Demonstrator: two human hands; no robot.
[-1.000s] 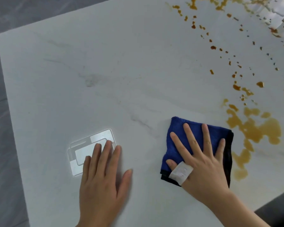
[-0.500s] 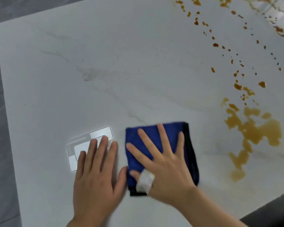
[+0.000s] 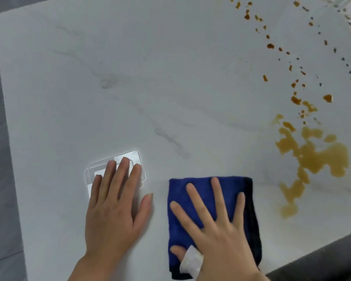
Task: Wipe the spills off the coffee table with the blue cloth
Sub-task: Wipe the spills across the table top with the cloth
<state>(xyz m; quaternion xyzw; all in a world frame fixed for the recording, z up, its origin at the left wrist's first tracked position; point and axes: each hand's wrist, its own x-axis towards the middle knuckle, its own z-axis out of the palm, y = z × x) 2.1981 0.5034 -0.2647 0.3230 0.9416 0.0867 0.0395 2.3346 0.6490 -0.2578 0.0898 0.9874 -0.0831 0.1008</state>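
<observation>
The blue cloth [image 3: 201, 191], folded into a pad, lies flat on the near part of the white coffee table [image 3: 150, 78], under the right hand [image 3: 217, 226], whose fingers are spread straight and pressing down on it; a white bandage wraps the thumb. Over the last second the cloth slid left, away from the brown spill [image 3: 312, 157], stopped just beside the left hand [image 3: 116, 203], and is now a little back toward the right. The big puddle and the trail of drops beyond it look untouched, so most of the wiping seems still ahead. The left hand rests flat, fingers together, on the table.
</observation>
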